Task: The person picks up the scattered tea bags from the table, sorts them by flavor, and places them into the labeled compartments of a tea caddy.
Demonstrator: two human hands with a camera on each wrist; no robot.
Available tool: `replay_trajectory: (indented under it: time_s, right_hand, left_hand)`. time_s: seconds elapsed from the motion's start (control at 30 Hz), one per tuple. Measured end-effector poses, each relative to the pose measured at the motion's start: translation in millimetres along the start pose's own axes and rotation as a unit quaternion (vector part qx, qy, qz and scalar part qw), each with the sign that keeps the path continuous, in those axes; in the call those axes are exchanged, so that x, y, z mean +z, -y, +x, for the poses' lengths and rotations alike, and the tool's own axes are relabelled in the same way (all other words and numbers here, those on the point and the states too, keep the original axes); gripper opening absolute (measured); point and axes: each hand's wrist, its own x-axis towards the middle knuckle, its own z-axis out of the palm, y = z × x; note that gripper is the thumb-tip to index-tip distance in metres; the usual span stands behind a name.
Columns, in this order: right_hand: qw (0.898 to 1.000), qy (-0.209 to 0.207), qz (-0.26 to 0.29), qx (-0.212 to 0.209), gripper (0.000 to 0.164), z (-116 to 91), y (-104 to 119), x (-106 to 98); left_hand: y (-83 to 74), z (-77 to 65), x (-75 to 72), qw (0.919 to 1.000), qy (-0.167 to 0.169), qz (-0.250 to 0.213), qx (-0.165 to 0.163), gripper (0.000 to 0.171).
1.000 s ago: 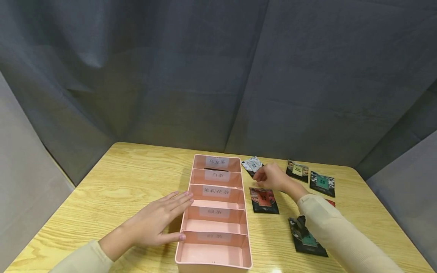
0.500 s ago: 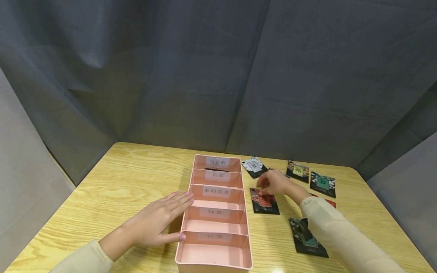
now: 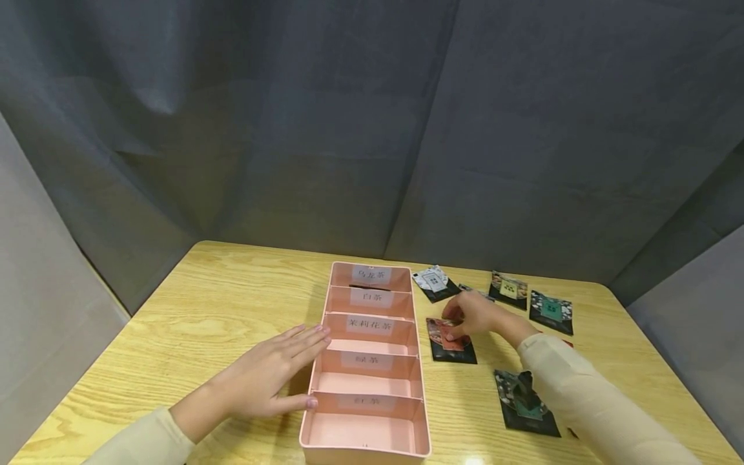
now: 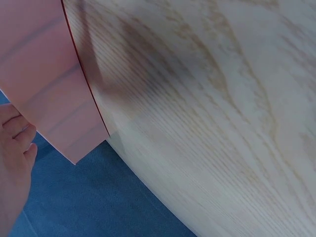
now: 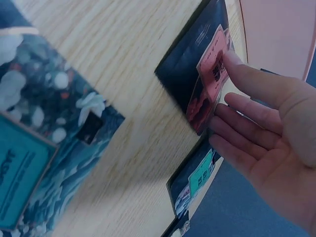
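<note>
A tea sachet with a red label (image 3: 452, 354) lies on the table, just right of a long pink divided box (image 3: 365, 454). My right hand (image 3: 478, 314) is over the sachet's far end. Its thumb touches the red label (image 5: 213, 69), while the loosely bent fingers (image 5: 247, 126) lie by the sachet's edge; no clear grip shows. My left hand (image 3: 270, 373) rests along the box's left side, fingers extended to the rim, the thumb at the nearest compartment. Chinese tea names label the compartments. A thin dark edge (image 3: 369, 287) shows in the farthest one.
More sachets lie on the right: white-labelled (image 3: 433, 282), yellow-labelled (image 3: 509, 289), green-labelled (image 3: 551, 310) and a nearer green-labelled one (image 3: 527, 420). Another is half hidden behind my right hand, and a red corner shows by the sleeve (image 3: 575, 394). Dark cloth (image 3: 372, 129) hangs behind the table.
My right hand has come nearer, from beside the white-labelled sachet to the red-labelled one, and its thumb has come onto the label. The left hand has stayed at the box.
</note>
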Motion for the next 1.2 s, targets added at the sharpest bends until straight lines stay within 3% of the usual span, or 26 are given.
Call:
replay_trajectory:
  time_s: [0.23,0.77,1.2]
  right_hand:
    - [1.0,0.002,-0.006,0.008,0.034,-5,-3,0]
    - [0.999,-0.044,0.002,0.029,0.026,-12,-5,4]
    - [0.994,-0.026,0.088,0.065,0.022,-14,-1,5]
  left_hand:
    - [0.2,0.2,-0.1,1.0,0.002,0.0,0.005,0.078]
    - [0.2,2.0,-1.3,0.9999,0.011,-0.007,-0.002,0.08]
    - [-0.3,0.9,-1.0,1.0,0.005,-0.005,-0.002,0.08]
